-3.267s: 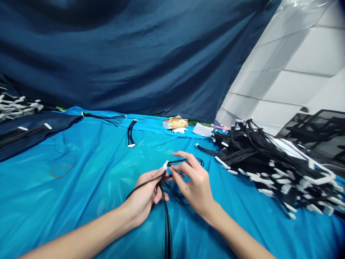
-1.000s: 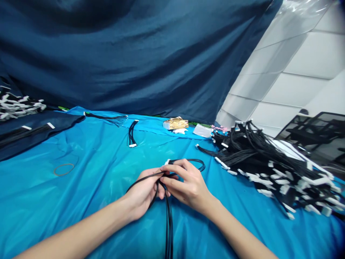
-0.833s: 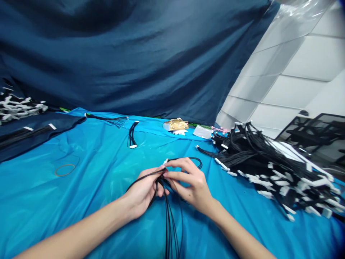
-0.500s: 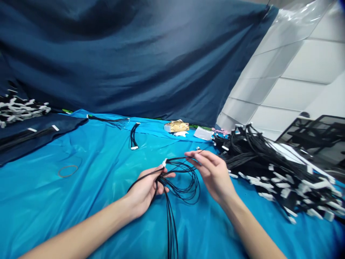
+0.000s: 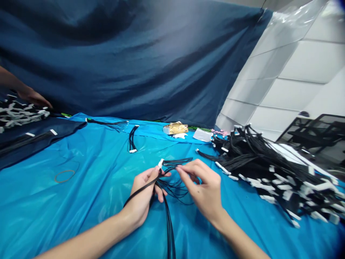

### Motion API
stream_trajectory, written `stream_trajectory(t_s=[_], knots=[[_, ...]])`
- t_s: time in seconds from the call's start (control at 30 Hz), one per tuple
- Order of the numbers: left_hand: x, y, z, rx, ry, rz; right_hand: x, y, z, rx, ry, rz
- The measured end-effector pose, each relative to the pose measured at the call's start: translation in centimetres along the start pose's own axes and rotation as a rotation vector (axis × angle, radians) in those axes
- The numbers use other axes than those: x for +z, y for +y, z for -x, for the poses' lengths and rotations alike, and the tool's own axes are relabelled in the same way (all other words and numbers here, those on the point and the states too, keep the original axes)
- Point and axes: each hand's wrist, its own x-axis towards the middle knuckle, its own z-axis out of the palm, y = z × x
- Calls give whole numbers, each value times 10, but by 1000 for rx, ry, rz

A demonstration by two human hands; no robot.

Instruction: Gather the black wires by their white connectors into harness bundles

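Note:
My left hand (image 5: 144,190) is closed around a bundle of thin black wires (image 5: 169,223), some looping over its back and others hanging down toward me. A white connector (image 5: 161,163) sticks up between its thumb and fingers, with black wires running from it to the right. My right hand (image 5: 203,183) is just to the right, thumb and forefinger pinched together on the black wires. How many strands it pinches cannot be made out. Both hands are held above the blue sheet (image 5: 102,172).
A large heap of black wire harnesses (image 5: 253,158) with white connectors lies at right. Another connector pile (image 5: 24,117) is at far left, beside another person's hand (image 5: 33,97). A short harness (image 5: 132,139), a gold packet (image 5: 176,128) and a rubber band (image 5: 64,176) lie on the sheet.
My right hand has moved left and slightly down, closer to my left hand, and the wire loops have drawn in. Another person's arm has come in at far left.

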Motion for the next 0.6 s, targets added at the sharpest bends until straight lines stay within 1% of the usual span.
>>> stream_trajectory(t_s=[0.07,0.13,0.3,0.6], knots=[[0,-2,1,18,-2,-25,6,-3,4,6,-61,-2],[0,-4,3,25,2,-43,9,-5,6,28,-77,5],[1,-6,4,31,2,-52,9,-4,6,75,-66,19],[2,-6,4,71,35,-65,9,-4,6,77,-47,33]])
